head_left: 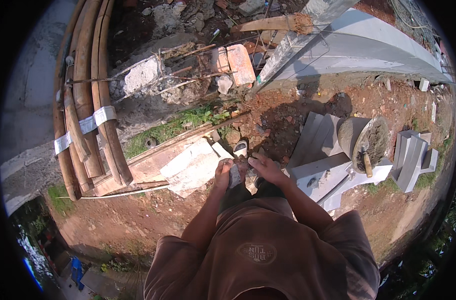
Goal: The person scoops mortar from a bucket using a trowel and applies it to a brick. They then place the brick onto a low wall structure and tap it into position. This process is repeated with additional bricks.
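Note:
Both of my hands meet in front of my body, above my feet. My left hand (222,173) is closed, its thumb side up, beside a small grey, rough-looking piece (235,177). My right hand (266,168) reaches in from the right with curled fingers, close to a reddish-brown patch between the hands. What the fingers grip there is too small and dark to make out. One light-toed shoe (241,148) shows just beyond the hands.
At right, grey blocks (308,142) lie beside a tilted bucket (347,136) of mortar holding a wooden-handled trowel (367,165). Left are long bamboo poles (99,95) and pale boards (193,165). Ahead stand broken bricks (241,64) with bare rods and a concrete post (293,50).

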A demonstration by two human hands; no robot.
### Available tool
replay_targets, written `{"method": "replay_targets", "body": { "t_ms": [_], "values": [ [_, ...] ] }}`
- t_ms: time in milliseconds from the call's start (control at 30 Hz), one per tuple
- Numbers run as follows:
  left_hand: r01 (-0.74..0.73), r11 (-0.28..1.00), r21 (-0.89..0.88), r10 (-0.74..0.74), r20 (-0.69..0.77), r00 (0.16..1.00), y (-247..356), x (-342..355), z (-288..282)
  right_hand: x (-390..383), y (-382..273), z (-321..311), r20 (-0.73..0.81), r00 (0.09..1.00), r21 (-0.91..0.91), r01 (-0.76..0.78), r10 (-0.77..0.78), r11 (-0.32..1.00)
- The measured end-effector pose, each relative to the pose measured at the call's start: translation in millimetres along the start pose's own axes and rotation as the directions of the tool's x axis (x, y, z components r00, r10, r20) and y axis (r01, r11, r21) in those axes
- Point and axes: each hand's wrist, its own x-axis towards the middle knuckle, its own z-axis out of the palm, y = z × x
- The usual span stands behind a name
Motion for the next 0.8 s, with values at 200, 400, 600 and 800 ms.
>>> {"method": "replay_targets", "body": {
  "t_ms": [200,400,600,800],
  "values": [
    [-0.261,0.853,0.452,0.034,0.451,0.892,31.8,-12.9,126.6,-92.2,11.2,-51.7,-0.190,0.981,0.392,0.095,-0.020,0.915],
    [-0.354,0.708,0.611,-0.125,0.602,0.789,42.4,-62.3,198.5,-159.1,71.9,-115.2,-0.573,0.818,0.438,0.343,-0.035,0.831],
    [-0.258,0.481,0.838,-0.103,0.346,0.933,30.6,-63.8,120.9,-180.9,156.6,-195.5,-0.977,0.208,-0.048,-0.054,-0.036,0.997],
    [0.055,0.161,0.985,0.015,-0.058,0.998,20.5,-69.9,-44.6,-145.1,220.1,-220.1,-0.973,0.228,-0.088,-0.265,-0.026,0.960]
  ]
}}
